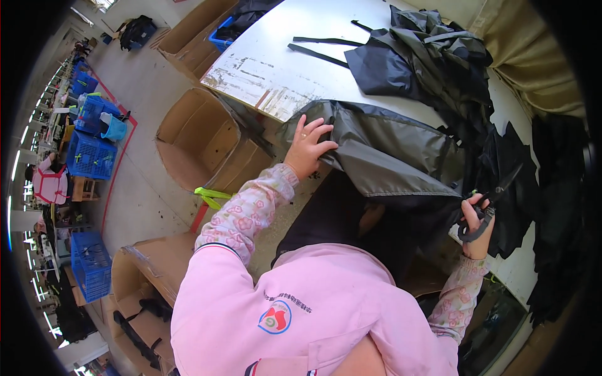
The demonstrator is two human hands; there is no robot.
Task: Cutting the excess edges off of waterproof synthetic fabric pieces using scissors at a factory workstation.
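Observation:
A dark grey-green sewn fabric piece with black edging lies across the near edge of the white table and over my lap. My left hand rests on its left end, fingers spread over the cloth. In my right hand is a pair of black-handled scissors, blades pointing up and away to the right. The thumb and fingertips of that hand are close to the cloth's right corner; whether they also pinch it I cannot tell. Beyond it lies a heap of black and grey fabric pieces with loose straps.
The white table has a worn left edge. Black cloth hangs at the right. Open cardboard boxes stand on the floor at my left, a bright yellow-green strip by one. Farther left are blue crates and a person in pink.

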